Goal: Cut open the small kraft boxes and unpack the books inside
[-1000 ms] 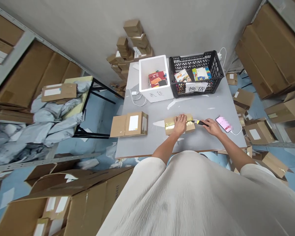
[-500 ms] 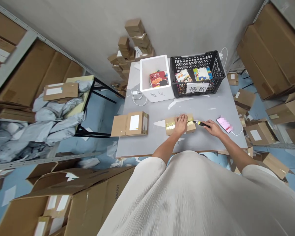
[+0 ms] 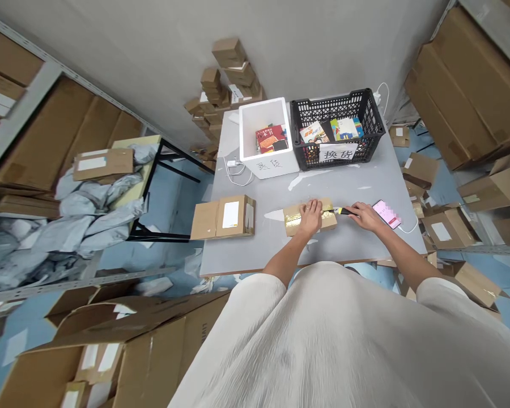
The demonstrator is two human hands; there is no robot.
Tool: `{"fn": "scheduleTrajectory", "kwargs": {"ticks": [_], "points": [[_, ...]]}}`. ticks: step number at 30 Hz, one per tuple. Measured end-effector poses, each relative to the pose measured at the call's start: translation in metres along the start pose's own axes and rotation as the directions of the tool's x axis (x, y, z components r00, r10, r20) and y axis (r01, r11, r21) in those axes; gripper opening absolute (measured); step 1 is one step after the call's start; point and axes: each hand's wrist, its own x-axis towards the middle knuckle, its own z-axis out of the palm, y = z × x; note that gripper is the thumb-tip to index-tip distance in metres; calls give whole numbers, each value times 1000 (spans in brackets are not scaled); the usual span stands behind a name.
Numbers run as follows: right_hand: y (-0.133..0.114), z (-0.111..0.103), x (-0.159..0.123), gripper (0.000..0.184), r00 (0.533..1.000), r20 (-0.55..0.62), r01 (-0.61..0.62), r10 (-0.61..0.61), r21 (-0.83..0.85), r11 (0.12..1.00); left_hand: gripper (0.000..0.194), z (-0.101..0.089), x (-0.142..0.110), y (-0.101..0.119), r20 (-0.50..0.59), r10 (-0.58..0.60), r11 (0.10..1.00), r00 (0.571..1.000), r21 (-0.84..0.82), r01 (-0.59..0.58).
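Utility knife [image 3: 343,211] farther across taped parcel [image 3: 292,221]

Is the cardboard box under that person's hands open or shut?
Shut, as far as shows: the cardboard box lies closed under the left hand, with gold tape across its top.

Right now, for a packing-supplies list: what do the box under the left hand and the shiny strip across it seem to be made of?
The box looks like plain brown cardboard, matte and unfinished, with a flat paper surface. The strip looks like glossy gold packing tape; its shine and creases suggest plastic film, though the view cannot settle that.
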Motion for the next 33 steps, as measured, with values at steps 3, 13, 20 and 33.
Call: {"fn": "scheduleTrajectory", "kwargs": {"ticks": [3,13,20,33], "points": [[21,-17,-8,59,973,-200,-114,113,6,993,62,0,0,0,3,2,1000,1000,-15,-2],[2,-16,-5,61,975,-140,-134,170,235,963,69,-3,-7,-5,56,14,996,998,-86,-9],[-34,1,53,54,995,-63,-59,79,278,959,80,-10,-64,-28,62,-20,999,998,-43,23],[-95,13,105,48,987,144,-80,76,20,997,53,-8,-87,-43,-93,-259,965,961,-51,256]]}}
